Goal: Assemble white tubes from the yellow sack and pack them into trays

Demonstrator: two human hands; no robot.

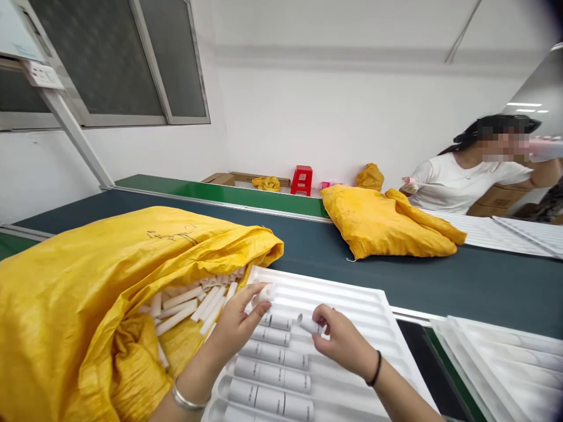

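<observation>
My left hand (241,319), a silver bangle on its wrist, is closed around white plastic tubing (266,292) seen nearly end-on; how many pieces it holds I cannot tell. Between the thumb and fingers of my right hand (336,335) is a short white tube (309,324) with a printed label, tilted above the tray. Below both hands lies a white grooved tray (352,381). Several labelled tubes (272,373) rest end to end in its left grooves. At my left a large yellow sack (127,258) gapes, with loose plain white tubes (178,309) in its mouth.
A dark conveyor belt (299,246) with a green border runs behind the tray. Another yellow sack (387,225) lies on it. Stacked white trays (505,357) stand at the right. Across the belt a person (470,176) raises a bottle. A red stool (301,180) stands by the wall.
</observation>
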